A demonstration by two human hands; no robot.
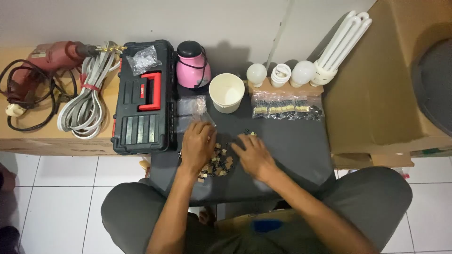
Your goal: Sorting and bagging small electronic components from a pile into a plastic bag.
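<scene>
A heap of small tan and black parts (219,162) was spread on the dark table (292,146). The left hand (197,146) and the right hand (252,153) were laid flat on its edges, fingers loosely spread and closed on nothing. A paper cup (227,92) stood just behind.

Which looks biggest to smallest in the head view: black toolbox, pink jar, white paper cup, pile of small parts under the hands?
1. black toolbox
2. pink jar and white paper cup: look alike in size, so unranked
3. pile of small parts: partly hidden by both hands, so its place is unsure
</scene>
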